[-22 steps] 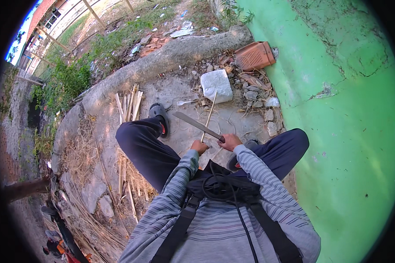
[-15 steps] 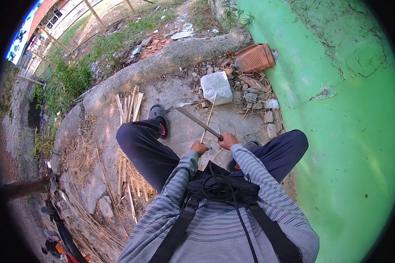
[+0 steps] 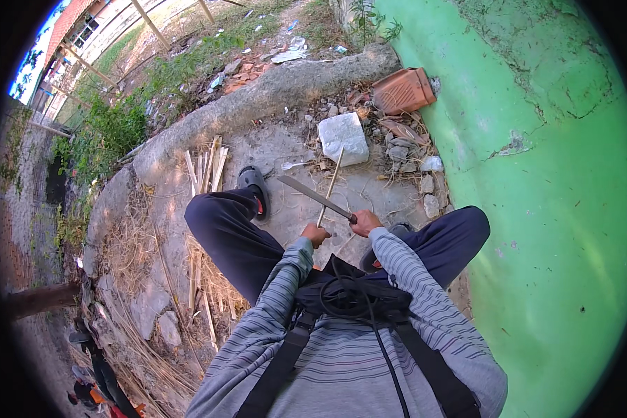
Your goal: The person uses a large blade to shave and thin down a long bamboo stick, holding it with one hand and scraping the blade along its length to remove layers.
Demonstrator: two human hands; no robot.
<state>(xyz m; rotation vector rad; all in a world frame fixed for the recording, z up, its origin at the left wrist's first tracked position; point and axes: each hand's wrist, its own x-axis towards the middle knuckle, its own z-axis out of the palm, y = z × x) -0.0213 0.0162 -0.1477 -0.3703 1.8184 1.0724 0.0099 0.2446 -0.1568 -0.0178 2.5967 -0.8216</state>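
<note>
My left hand is closed round the near end of a thin pale stick, which looks like split bamboo. The stick's far end rests against a whitish block on the ground. In my right hand is the handle of a long machete. Its blade points forward and left, crossing the stick a little above my left hand. Whether blade and stick touch, I cannot tell. Both hands are low between my bent knees.
Split strips lie beyond my left knee, with more strips and shavings beside it. A green wall runs along the right. Rubble and an orange roof tile sit near it. A low concrete curb curves ahead.
The machete blade has turned slightly, showing more of its flat side, and my right hand has shifted a little to the right. The stick stays nearly in place.
</note>
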